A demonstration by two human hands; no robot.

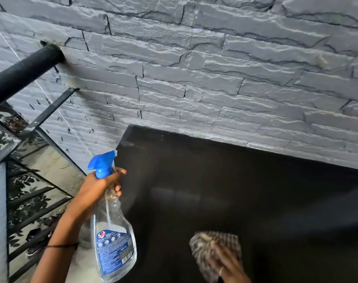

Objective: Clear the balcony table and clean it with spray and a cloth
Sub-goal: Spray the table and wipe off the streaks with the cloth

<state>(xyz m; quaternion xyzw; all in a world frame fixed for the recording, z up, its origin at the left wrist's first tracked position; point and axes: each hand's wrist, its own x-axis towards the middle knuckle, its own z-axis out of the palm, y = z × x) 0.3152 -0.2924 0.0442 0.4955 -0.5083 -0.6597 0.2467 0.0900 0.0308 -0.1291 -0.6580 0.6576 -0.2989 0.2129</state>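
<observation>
Counter [255, 190] is glossy black, just right of the left grip [96, 186], which wraps the spray bottle [112, 231] neck. Right grip [227, 264] presses flat on the cloth [204, 242] lying on it; stone wall [215, 78] behind.

A grey stone wall [194, 78] fills the back. A thick black rail [25, 72] meets the wall at its left side. Below it, a flat black bar [51, 109] also touches the wall. Left of the wall, dark leaves [25, 186] show behind railing bars [1, 201].
</observation>
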